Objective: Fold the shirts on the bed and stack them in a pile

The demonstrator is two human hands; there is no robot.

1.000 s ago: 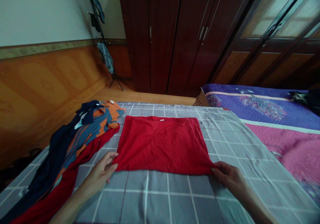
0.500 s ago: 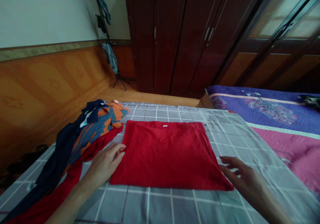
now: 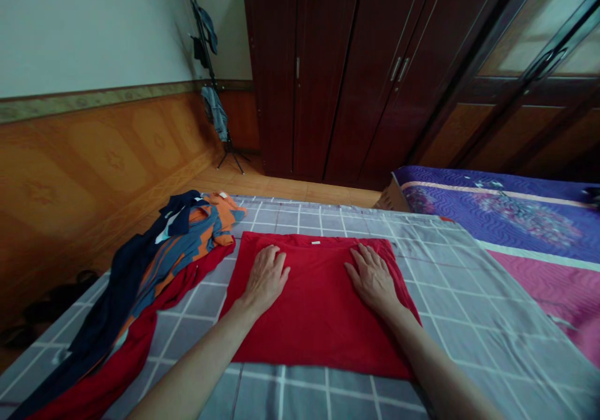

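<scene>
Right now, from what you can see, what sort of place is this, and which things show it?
Probably a bedroom: a grey checked sheet is spread out beside a purple-and-pink quilted cover, with a tall, dark wardrobe standing behind.

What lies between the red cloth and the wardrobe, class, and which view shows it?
The head view shows it: beyond the red cloth comes the checked sheet, then a strip of floor before the wardrobe.
</scene>
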